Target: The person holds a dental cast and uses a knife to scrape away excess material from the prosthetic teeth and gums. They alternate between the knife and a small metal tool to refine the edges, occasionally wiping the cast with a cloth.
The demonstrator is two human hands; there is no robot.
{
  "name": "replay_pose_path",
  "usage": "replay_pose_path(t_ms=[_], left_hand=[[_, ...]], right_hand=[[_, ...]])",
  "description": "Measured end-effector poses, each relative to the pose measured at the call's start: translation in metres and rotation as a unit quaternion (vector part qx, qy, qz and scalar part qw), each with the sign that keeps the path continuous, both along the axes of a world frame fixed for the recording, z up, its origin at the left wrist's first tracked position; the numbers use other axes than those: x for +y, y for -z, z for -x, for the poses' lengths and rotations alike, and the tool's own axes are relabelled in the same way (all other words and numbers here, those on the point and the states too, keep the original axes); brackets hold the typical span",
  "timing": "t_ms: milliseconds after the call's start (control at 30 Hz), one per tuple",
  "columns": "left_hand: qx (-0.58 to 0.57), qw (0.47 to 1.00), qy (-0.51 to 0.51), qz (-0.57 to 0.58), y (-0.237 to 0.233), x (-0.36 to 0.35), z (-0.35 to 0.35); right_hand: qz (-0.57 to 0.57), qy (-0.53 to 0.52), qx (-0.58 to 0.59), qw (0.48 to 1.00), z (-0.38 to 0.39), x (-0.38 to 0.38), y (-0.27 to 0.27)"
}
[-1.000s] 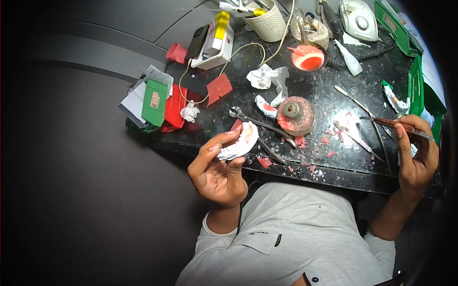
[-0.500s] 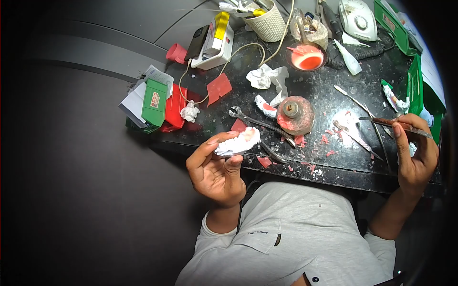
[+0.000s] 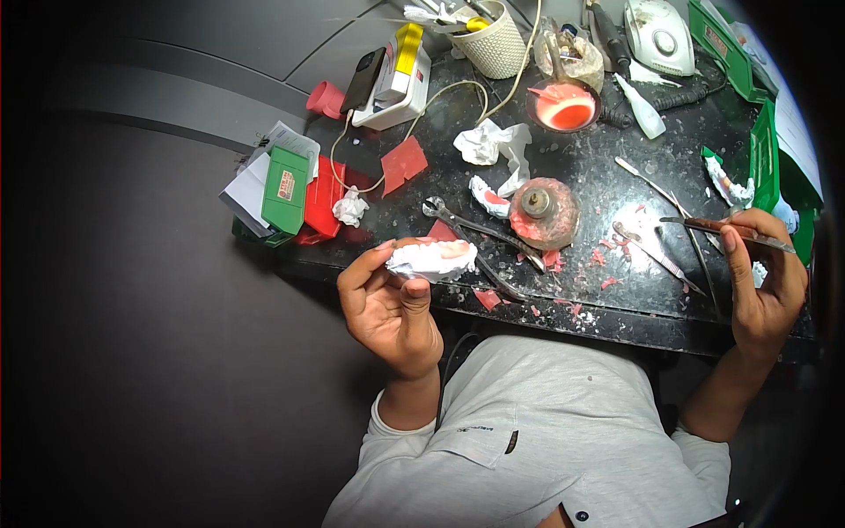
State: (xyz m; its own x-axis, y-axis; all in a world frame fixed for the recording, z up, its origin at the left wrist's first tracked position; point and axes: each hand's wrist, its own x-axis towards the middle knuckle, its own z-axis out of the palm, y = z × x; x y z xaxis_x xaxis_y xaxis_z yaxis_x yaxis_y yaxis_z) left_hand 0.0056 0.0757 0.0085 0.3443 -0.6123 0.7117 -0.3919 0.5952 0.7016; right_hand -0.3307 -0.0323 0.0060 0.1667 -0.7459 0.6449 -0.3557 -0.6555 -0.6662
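My left hand pinches a white plaster dental cast between thumb and fingertips above the table's front edge. A patch of pink wax lies on the cast's upper face. At the right, my right hand grips a wax knife by its brown handle, its dark tip pointing left, well apart from the cast. Just beyond the left hand are metal pliers and another cast with pink wax. A glass spirit burner with a metal top stands between the hands. Tweezers lie near the right hand.
Pink wax scraps litter the front of the black table. Behind stand a dish of red wax, a woven holder and a white control box. Green bins line the right side; crumpled tissue lies mid-table.
My left hand has shifted slightly left and turned the cast, so its wax patch shows more fully. My right hand and the wax knife have barely moved.
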Motion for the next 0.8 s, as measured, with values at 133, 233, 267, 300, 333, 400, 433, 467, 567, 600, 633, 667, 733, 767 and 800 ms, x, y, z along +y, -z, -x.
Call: replay_pose_path(t_ms=[133, 233, 267, 300, 333, 400, 433, 467, 567, 600, 633, 667, 733, 767, 800], left_hand=[[0.011, 1.0, -0.003, -0.002, 0.004, -0.006, -0.002], [-0.037, 0.998, -0.04, 0.017, 0.014, -0.011, -0.011], [-0.038, 0.998, -0.037, 0.017, 0.015, -0.013, -0.013], [-0.046, 0.998, -0.044, 0.014, 0.016, -0.016, -0.014], [-0.056, 0.997, -0.051, 0.012, 0.017, -0.019, -0.015], [-0.048, 0.998, -0.04, 0.011, 0.018, -0.025, -0.019], [-0.074, 0.996, -0.049, 0.016, 0.017, -0.029, -0.021], [-0.101, 0.993, -0.058, 0.022, 0.017, -0.033, -0.023], [-0.143, 0.988, -0.054, 0.024, 0.015, -0.044, -0.026], [-0.162, 0.985, -0.048, 0.023, 0.014, -0.049, -0.027], [-0.171, 0.984, -0.041, 0.022, 0.015, -0.055, -0.028], [-0.173, 0.984, -0.036, 0.02, 0.014, -0.059, -0.028], [-0.242, 0.969, -0.042, 0.019, 0.012, -0.067, -0.028], [-0.263, 0.964, -0.036, 0.018, 0.011, -0.071, -0.027], [-0.265, 0.964, -0.03, 0.015, 0.01, -0.074, -0.026]], right_hand=[[0.007, -0.001, 0.0, 1.0, -0.001, 0.0, 0.0], [0.009, -0.001, 0.0, 1.0, -0.001, 0.0, -0.001], [0.006, -0.001, -0.003, 1.0, -0.002, 0.001, -0.001], [0.004, 0.0, -0.005, 1.0, -0.002, 0.001, -0.002], [0.003, 0.003, -0.007, 1.0, -0.002, 0.001, -0.002], [0.004, -0.002, -0.011, 1.0, -0.002, 0.001, -0.003], [0.009, 0.004, -0.018, 1.0, -0.004, 0.001, -0.003], [0.007, 0.008, -0.02, 1.0, -0.004, 0.001, -0.003], [0.03, 0.003, -0.017, 0.999, -0.004, 0.001, -0.005], [0.027, 0.008, -0.02, 0.999, -0.004, 0.002, -0.006], [0.029, 0.008, -0.018, 0.999, -0.004, 0.002, -0.007], [0.031, 0.008, -0.016, 0.999, -0.004, 0.003, -0.007], [0.026, 0.02, -0.019, 0.999, -0.005, 0.003, -0.007], [0.035, 0.015, -0.024, 0.999, -0.005, 0.003, -0.006], [0.044, 0.011, -0.03, 0.999, -0.005, 0.002, -0.005]])
